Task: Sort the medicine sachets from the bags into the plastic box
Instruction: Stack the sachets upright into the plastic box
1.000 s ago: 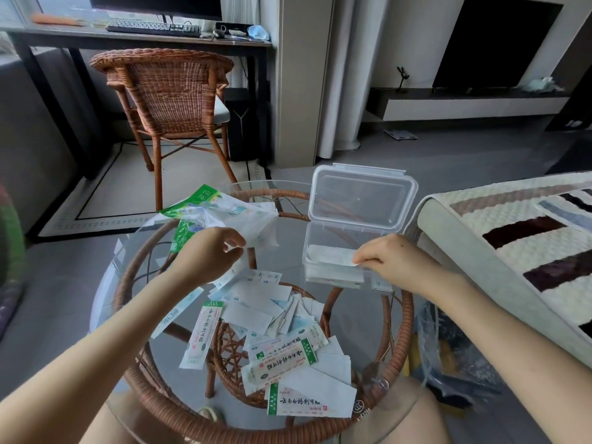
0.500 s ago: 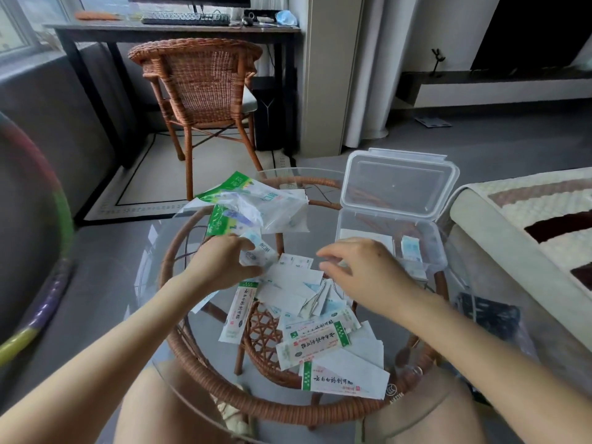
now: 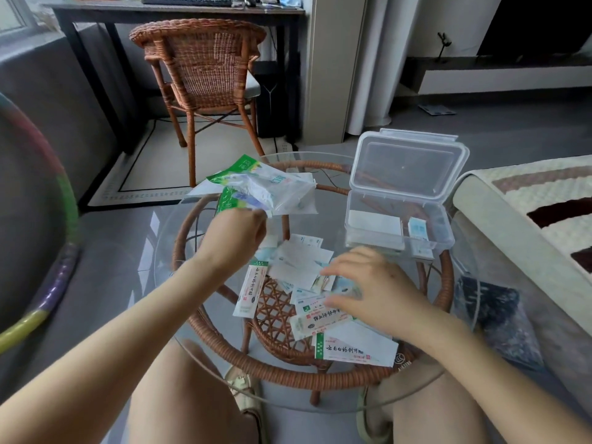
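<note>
The medicine sachets (image 3: 298, 270) are lying heaped mid-table on the glass table (image 3: 173, 293), spread for picking; the nearest one is showing 云南白药创可贴. The right hand (image 3: 374, 290) is resting over them, fingers loose, grasping nothing. The left hand (image 3: 234, 238) is pinching the bags (image 3: 262, 190) near the far edge, probably to empty them. The plastic box (image 3: 445, 241) is sitting open at the far right edge, holding a few sachets

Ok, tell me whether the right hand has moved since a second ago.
Yes. The right hand left the front rim of the plastic box and drew back, down-frame, onto the loose sachets.
</note>
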{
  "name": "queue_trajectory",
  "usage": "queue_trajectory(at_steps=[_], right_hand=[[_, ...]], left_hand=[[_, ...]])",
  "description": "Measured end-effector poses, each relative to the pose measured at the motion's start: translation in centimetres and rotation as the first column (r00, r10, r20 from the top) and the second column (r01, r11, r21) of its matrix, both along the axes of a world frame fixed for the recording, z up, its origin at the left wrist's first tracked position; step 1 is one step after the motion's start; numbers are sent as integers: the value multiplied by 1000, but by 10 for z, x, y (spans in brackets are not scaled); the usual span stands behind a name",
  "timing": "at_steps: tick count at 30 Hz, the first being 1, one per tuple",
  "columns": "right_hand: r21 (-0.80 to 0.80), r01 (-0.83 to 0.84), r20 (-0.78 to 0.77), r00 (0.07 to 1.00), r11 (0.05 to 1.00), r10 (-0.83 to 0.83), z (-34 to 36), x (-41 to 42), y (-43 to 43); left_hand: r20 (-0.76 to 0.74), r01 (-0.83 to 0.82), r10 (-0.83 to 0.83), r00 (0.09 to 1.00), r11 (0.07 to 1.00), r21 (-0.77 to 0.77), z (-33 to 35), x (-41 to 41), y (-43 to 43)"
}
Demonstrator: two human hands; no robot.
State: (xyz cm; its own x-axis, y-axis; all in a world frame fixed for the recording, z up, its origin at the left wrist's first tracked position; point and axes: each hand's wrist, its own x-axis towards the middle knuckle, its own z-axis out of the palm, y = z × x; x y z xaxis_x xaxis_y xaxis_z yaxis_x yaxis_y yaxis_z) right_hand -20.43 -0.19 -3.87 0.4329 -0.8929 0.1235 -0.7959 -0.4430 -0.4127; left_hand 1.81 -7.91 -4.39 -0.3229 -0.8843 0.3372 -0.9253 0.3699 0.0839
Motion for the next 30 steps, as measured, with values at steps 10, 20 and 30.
queue_trajectory(at_steps=[10,20,30], right_hand=[[25,299,-10,954,954,-298,-24,-14,15],[-47,434,-38,899,899,-436,-31,24,-23],[-496,148,-56,978,855,-202,-36,33,-33]], left_hand=[[-876,18,322,359,936,352,43,-1,37],[-869,61,489,78,867,494,28,-3,52],[-862,88,504,54,857,507,22,3,52]])
